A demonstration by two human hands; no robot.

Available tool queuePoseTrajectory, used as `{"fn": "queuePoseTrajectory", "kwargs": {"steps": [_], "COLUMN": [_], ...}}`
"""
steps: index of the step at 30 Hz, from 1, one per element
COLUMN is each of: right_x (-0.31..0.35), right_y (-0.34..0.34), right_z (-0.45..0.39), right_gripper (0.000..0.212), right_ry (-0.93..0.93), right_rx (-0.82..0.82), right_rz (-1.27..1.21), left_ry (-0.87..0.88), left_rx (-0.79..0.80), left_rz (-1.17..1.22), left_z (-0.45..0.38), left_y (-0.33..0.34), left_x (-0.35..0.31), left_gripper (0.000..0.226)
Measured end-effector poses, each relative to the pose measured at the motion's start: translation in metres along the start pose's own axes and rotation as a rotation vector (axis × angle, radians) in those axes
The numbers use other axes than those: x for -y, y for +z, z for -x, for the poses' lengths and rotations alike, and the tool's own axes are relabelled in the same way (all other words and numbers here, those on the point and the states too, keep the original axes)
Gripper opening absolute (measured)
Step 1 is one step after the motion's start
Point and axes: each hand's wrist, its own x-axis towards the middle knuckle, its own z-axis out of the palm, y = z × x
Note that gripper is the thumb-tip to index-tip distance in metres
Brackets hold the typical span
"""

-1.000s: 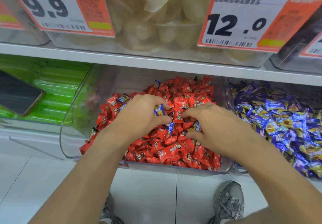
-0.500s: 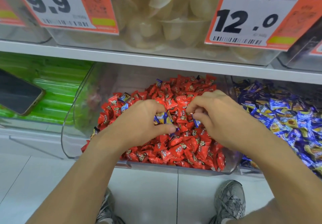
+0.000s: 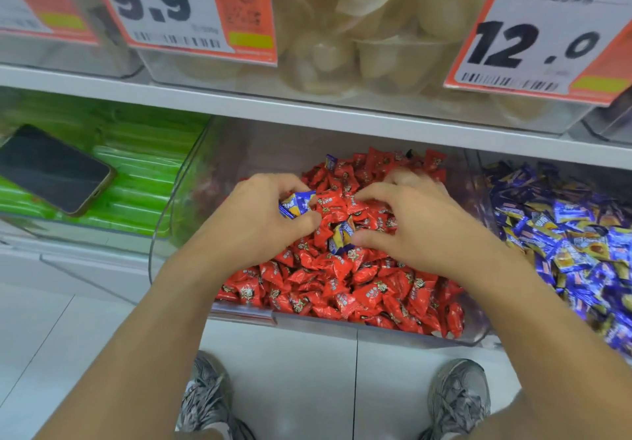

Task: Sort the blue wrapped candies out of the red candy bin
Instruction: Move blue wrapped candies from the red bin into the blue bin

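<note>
A clear bin (image 3: pixel 345 328) on the lower shelf is heaped with red wrapped candies (image 3: pixel 342 282). My left hand (image 3: pixel 253 224) grips a few blue wrapped candies (image 3: pixel 297 202) in its curled fingers over the heap. My right hand (image 3: pixel 417 231) lies on the heap with fingers spread and bent, and its thumb touches a blue candy (image 3: pixel 342 238) lying among the red ones. Another blue candy (image 3: pixel 330 161) sits near the back of the bin.
The bin of blue candies (image 3: pixel 567 248) stands directly to the right. A bin of green packs (image 3: pixel 136 179) is on the left, with a dark phone (image 3: pixel 51 169) lying on it. Price tags (image 3: pixel 533 29) hang from the upper shelf. My shoes (image 3: pixel 458 395) are on the white floor.
My left hand rose slightly with the blue candies in it. My right hand opened and spread over the heap, its thumb coming down to a blue candy.
</note>
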Motion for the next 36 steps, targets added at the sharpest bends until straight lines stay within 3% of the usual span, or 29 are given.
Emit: {"fn": "queuePoseTrajectory", "kwargs": {"steps": [3,7,9,13,17,20,24,26,28,31,34,36], "right_x": [0.014,0.027,0.027,0.024,0.010,0.000,-0.001,-0.003,-0.009,-0.029,-0.064,-0.089], "right_y": [0.007,0.023,0.027,0.028,0.015,0.007,0.004,0.009,0.014,0.001,-0.016,-0.023], "right_z": [-0.005,-0.008,-0.010,-0.013,-0.010,-0.001,0.015,0.023,0.033,0.052,0.077,0.092], "right_gripper": [0.041,0.049,0.044,0.029,0.014,0.018,0.040,0.043,0.042,0.028,0.013,0.011], "right_ry": [-0.075,-0.072,-0.090,-0.131,-0.130,-0.110,-0.096,-0.119,-0.119,-0.042,0.005,0.081], "right_rx": [-0.168,-0.033,0.021,0.041,-0.131,-0.196,-0.092,-0.128,-0.267,-0.412,-0.453,-0.420], "right_rz": [-0.080,0.173,0.177,-0.056,-0.282,-0.573,-1.005,-1.016,-0.895,-0.956,-0.976,-1.071], "left_ry": [-0.004,-0.032,-0.041,-0.041,-0.065,-0.039,0.068,0.116,0.164,0.239,0.316,0.392], "left_rx": [0.014,0.030,0.013,-0.035,-0.050,-0.068,-0.017,-0.046,-0.073,-0.040,0.059,0.103], "left_rz": [-0.049,-0.052,-0.057,-0.075,0.048,0.217,0.320,0.372,0.446,0.458,0.426,0.308], "left_z": [0.001,0.003,0.004,0.008,0.009,0.010,0.014,0.015,0.016,0.018,0.017,0.011], "left_y": [-0.004,-0.007,-0.009,-0.013,-0.013,-0.009,0.009,0.028,0.047,0.072,0.091,0.103], "left_x": [0.003,0.010,0.012,0.015,0.011,-0.003,-0.032,-0.052,-0.075,-0.105,-0.129,-0.146], "left_gripper": [0.016,0.021,0.023,0.029,0.032,0.027,0.024,0.028,0.028,0.025,0.031,0.022]}}
